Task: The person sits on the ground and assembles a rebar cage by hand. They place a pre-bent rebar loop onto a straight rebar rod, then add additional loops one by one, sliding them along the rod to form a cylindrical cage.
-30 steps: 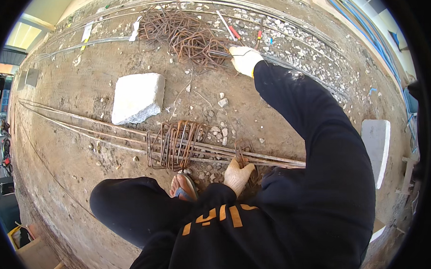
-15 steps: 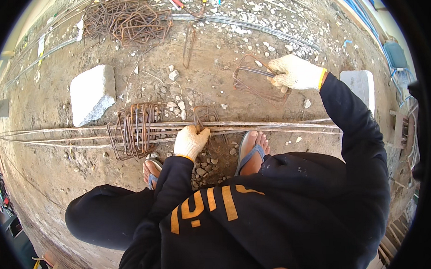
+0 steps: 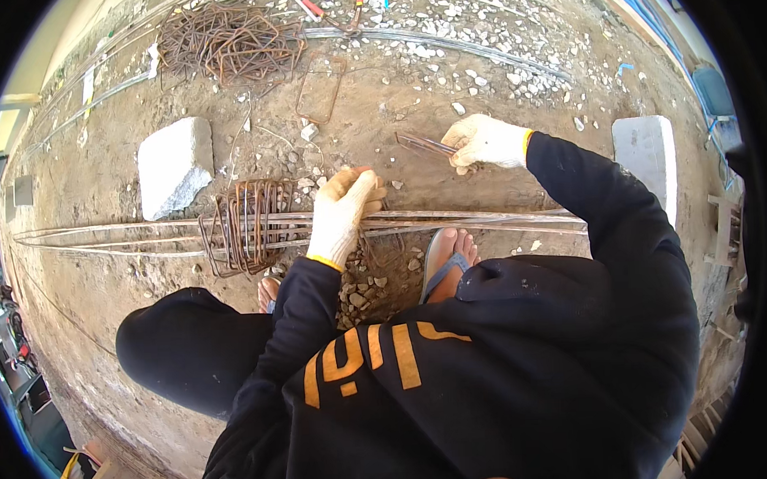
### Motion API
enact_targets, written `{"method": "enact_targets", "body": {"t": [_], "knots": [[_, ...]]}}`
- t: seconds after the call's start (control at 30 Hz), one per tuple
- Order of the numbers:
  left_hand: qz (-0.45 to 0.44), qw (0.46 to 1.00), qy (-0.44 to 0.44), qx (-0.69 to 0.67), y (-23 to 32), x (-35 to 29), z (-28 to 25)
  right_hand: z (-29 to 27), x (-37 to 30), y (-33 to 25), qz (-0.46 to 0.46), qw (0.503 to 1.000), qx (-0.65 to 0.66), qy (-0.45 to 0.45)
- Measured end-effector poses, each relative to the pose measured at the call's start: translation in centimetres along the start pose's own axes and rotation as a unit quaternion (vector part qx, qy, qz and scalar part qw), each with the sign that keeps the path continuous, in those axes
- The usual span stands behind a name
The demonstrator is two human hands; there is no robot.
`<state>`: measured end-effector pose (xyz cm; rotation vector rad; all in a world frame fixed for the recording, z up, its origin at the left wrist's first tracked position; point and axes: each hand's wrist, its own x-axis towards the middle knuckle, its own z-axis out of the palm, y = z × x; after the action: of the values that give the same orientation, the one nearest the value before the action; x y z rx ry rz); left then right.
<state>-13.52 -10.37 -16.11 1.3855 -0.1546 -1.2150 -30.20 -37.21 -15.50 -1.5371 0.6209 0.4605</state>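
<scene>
My right hand (image 3: 484, 141), in a cream knitted glove, pinches a few rusty bent-rebar stirrups (image 3: 424, 143) above the dirt. My gloved left hand (image 3: 346, 209) is over the long rebar rods (image 3: 476, 218), its fingers curled; what they hold, if anything, is hidden. Beside its wrist a stirrup (image 3: 387, 254) hangs around the rods, partly covered by the hand. To the left, a bunch of stirrups (image 3: 249, 226) stands close together around the same rods. Farther off, a single rectangular stirrup (image 3: 321, 91) lies on the ground.
A tangled heap of stirrups (image 3: 229, 42) lies at the far left, near a red-handled tool (image 3: 358, 8). White blocks (image 3: 176, 168) (image 3: 645, 167) sit on either side. Gravel (image 3: 512, 53) is scattered at the back. My sandalled foot (image 3: 446, 267) is close to the rods.
My left hand has lifted from the rods and moved slightly forward. My right hand has shifted left, and its stirrups are turned more edge-on. The lone stirrup on the ground now shows its broad face.
</scene>
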Motion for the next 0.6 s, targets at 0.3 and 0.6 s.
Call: {"method": "enact_targets", "body": {"t": [0.3,0.6], "knots": [[-0.017,0.997,-0.013,-0.075,0.4,1.7,3.0,7.1,-0.4,-5.4,-0.045,0.998,-0.048,-0.015],[0.117,0.989,0.047,0.081,6.9,0.6,-2.1,4.4,2.9,-5.6,-0.163,0.982,0.067,0.067]]}}
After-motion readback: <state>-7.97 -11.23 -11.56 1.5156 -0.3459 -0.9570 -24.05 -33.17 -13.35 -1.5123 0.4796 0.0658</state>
